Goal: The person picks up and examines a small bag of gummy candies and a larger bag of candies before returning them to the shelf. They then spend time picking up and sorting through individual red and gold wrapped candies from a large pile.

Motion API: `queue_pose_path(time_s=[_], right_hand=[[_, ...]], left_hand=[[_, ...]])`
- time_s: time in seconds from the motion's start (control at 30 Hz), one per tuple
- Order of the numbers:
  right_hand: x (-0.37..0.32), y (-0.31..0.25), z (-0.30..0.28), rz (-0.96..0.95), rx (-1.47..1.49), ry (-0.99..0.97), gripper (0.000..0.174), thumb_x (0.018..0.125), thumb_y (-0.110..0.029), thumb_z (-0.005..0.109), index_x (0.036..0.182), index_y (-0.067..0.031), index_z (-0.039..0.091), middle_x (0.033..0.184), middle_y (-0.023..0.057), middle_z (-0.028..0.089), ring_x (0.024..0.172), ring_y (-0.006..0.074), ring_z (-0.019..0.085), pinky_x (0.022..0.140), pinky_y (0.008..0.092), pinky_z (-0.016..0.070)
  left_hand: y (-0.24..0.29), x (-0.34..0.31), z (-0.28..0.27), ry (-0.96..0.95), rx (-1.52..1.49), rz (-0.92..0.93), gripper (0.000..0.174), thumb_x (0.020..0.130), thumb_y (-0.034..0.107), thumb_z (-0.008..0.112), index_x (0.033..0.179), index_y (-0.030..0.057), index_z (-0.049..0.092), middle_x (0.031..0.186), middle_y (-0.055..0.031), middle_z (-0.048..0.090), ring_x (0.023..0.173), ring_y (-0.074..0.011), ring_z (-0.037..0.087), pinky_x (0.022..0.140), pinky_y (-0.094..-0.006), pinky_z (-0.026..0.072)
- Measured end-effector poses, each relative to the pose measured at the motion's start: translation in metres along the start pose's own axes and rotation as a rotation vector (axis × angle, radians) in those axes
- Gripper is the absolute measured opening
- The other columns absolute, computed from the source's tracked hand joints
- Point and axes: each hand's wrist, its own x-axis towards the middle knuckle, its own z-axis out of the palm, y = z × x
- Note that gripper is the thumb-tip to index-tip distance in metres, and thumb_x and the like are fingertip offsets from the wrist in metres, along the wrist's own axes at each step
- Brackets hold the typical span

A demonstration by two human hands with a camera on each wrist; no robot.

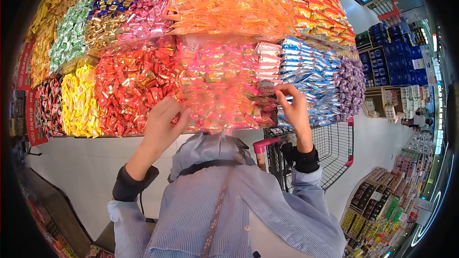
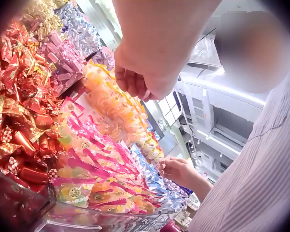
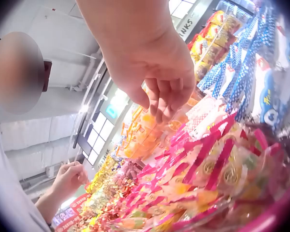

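Note:
My left hand (image 1: 165, 120) hovers at the front of the candy display, near the red-wrapped candies (image 1: 136, 81). Its fingers are loosely curled, with nothing seen in them in the left wrist view. On the other side, my right hand (image 1: 294, 107) hangs above the edge between the pink-edged clear candy packets (image 3: 215, 169) and the blue-and-white packets (image 1: 306, 67). In the right wrist view its fingers (image 3: 166, 99) bend loosely downward and show no candy. The pink-edged packets fill the bin between my two hands; part of that bin is blurred in the head view.
A black wire shopping cart (image 1: 330, 148) with a pink handle stands right of me, below the display. Orange packets (image 1: 229, 5) fill a higher tier behind. Yellow candies (image 1: 80, 102) lie far left, purple ones (image 1: 351, 86) far right. Stocked shelves (image 1: 389, 67) line the right side.

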Motion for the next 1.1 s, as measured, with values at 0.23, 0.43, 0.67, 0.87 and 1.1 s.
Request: queue_pose_path(time_s=[0.23,0.43,0.67,0.87,1.1], right_hand=[[0.059,0.023,-0.002,-0.257,-0.469,-0.046,0.013,0.079,-0.004,0.060,0.092,-0.0003,0.061,0.086,0.0143,0.064,0.079,0.0275,0.063,0.069,0.0333,0.0483],[0.072,0.016,0.004,-0.271,-0.574,-0.237,0.020,0.075,-0.008,0.060,0.093,-0.0097,0.066,0.083,0.0105,0.066,0.081,0.0293,0.062,0.071,0.0383,0.0477],[0.079,0.026,0.007,-0.485,-0.819,-0.321,0.019,0.071,-0.005,0.057,0.084,-0.0103,0.069,0.072,0.0119,0.065,0.071,0.0298,0.061,0.078,0.0363,0.0428],[0.087,0.037,-0.005,-0.461,-1.037,-0.311,0.020,0.070,-0.005,0.053,0.080,-0.0126,0.069,0.069,0.0117,0.064,0.070,0.0279,0.062,0.076,0.0366,0.0434],[0.081,0.031,-0.007,-0.447,-0.837,-0.293,0.010,0.077,-0.016,0.058,0.078,-0.0111,0.067,0.072,0.0126,0.064,0.074,0.0288,0.062,0.074,0.0405,0.0464]], left_hand=[[-0.001,-0.002,0.011,0.005,-0.006,0.067,0.017,0.072,0.004,0.069,0.068,0.0045,0.052,0.062,-0.0065,0.049,0.054,-0.0224,0.049,0.048,-0.0335,0.0391],[0.002,-0.007,0.012,0.012,-0.025,0.059,0.017,0.073,-0.001,0.067,0.068,0.0019,0.051,0.062,-0.0089,0.049,0.056,-0.0242,0.049,0.051,-0.0326,0.0381],[0.002,-0.010,0.011,0.015,-0.061,0.058,0.016,0.073,-0.001,0.067,0.069,0.0013,0.053,0.063,-0.0092,0.050,0.057,-0.0243,0.050,0.051,-0.0324,0.0390],[-0.002,-0.012,0.013,-0.006,-0.034,0.085,0.017,0.074,0.005,0.069,0.072,0.0032,0.053,0.064,-0.0081,0.051,0.054,-0.0239,0.051,0.048,-0.0331,0.0401],[0.004,-0.012,0.013,-0.053,-0.080,-0.009,0.014,0.074,0.002,0.068,0.070,0.0003,0.054,0.063,-0.0093,0.051,0.056,-0.0243,0.050,0.052,-0.0327,0.0396]])
